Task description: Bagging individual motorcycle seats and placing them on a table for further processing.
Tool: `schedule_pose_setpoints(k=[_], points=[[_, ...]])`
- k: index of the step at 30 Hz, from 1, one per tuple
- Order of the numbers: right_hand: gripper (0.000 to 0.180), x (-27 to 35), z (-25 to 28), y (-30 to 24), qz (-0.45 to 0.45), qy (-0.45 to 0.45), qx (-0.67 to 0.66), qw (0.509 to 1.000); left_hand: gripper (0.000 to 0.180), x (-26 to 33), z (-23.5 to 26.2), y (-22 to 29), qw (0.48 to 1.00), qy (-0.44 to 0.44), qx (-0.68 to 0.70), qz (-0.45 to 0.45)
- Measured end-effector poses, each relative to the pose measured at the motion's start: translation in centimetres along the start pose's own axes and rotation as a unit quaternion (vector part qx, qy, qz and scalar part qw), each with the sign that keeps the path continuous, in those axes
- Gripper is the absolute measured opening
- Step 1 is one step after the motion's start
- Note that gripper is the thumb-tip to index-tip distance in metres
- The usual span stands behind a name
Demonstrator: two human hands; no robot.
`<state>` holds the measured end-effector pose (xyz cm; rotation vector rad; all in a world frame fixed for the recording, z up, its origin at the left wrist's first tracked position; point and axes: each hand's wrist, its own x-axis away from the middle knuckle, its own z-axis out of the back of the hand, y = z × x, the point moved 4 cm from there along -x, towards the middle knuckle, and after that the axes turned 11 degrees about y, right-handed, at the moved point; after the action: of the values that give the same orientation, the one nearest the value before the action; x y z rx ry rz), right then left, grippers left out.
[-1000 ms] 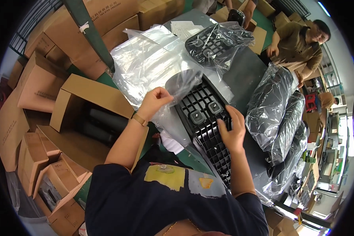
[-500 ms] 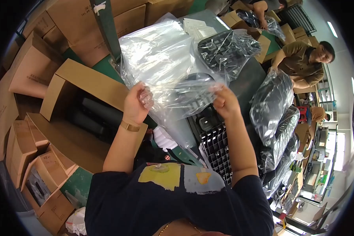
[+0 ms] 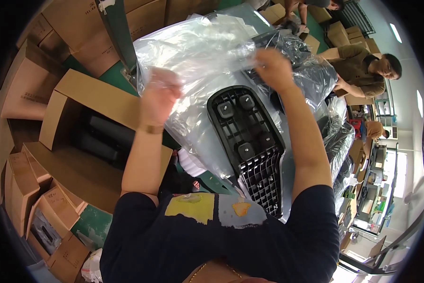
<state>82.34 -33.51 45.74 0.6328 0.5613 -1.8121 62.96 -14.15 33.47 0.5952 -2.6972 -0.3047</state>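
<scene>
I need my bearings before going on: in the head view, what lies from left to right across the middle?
Open cardboard box → left hand gripping the clear plastic bag → black plastic grid part → right hand → seated co-worker.

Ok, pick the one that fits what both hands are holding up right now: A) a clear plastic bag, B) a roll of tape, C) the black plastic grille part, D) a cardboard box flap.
A: the left hand and right hand each pinch the clear plastic bag raised above the black plastic grille part lying on the table.

Clear plastic bag (image 3: 198,61); brown cartons (image 3: 28,85) left.
</scene>
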Motion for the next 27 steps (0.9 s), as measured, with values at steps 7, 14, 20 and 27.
schedule_pose_setpoints(k=[7,14,20,27], points=[[0.035,12.3,-7.3,5.3,-0.299,-0.346,-0.002,0.889,0.053,-2.5,3.3,-7.4,0.665,-0.026,-0.704,-0.246],[0.054,12.9,-6.1,5.8,-0.38,-0.313,-0.034,0.87,0.064,-2.6,2.6,-7.5,0.527,-0.055,-0.82,-0.215],[0.051,15.2,-4.7,5.3,-0.412,-0.299,-0.085,0.857,0.061,-0.2,1.3,-8.6,0.495,-0.037,-0.846,-0.195],[0.036,10.4,-5.0,4.1,-0.315,-0.19,0.031,0.929,0.072,0.9,0.8,-8.2,0.485,0.005,-0.864,-0.136]])
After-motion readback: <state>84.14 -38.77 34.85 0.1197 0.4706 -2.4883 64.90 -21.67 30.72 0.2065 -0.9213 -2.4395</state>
